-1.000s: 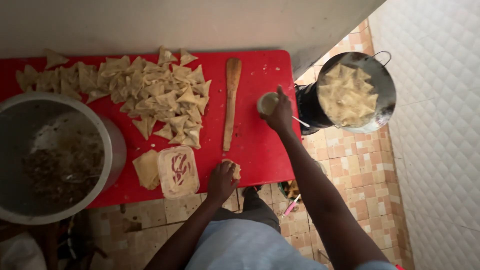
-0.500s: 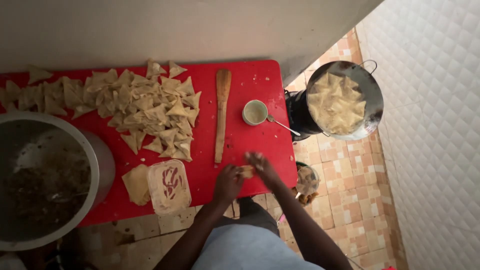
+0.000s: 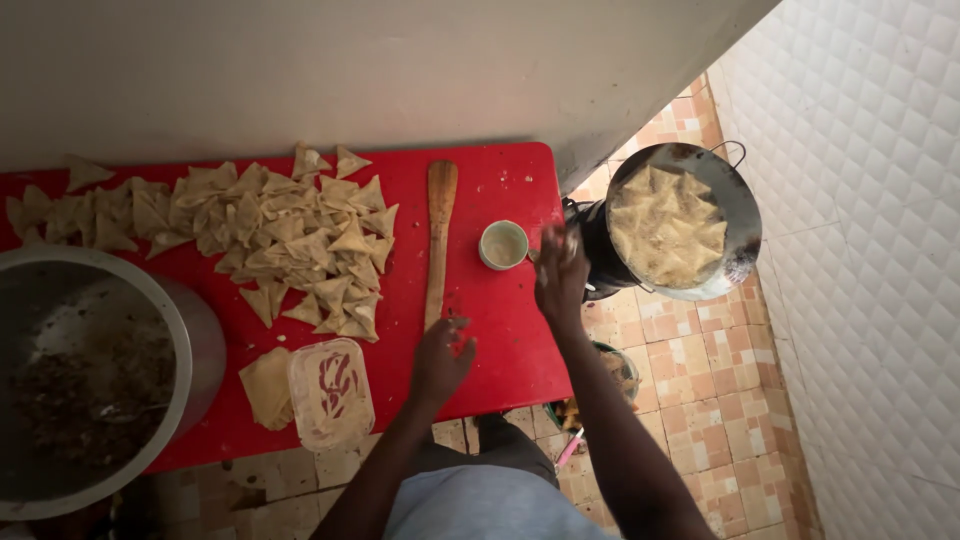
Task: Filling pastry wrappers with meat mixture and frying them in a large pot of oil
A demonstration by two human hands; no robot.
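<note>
A: Head view, largest first. Red table (image 3: pixel 500 340) against the pale wall; big metal pot (image 3: pixel 110 380) of dark filling at its left end.

B: Noted. Next down?

A: Pan (image 3: pixel 685 222) of folded pastries on a burner right of the table, over tiled floor. Heap of triangular pastries (image 3: pixel 270 235) spread across the table's back half. Wooden paddle (image 3: pixel 438 240) lying lengthwise beside the heap.

B: Hands?

A: Left hand (image 3: pixel 440 360) resting on the table's front edge, fingers loosely curled, just below the paddle's tip; grasp unclear. Right hand (image 3: pixel 562 275) open, empty, blurred, lifted at the table's right edge beside a small cup (image 3: pixel 503 244). Plastic tub (image 3: pixel 331 390) and flat dough sheets (image 3: pixel 267 387) near the front.
</note>
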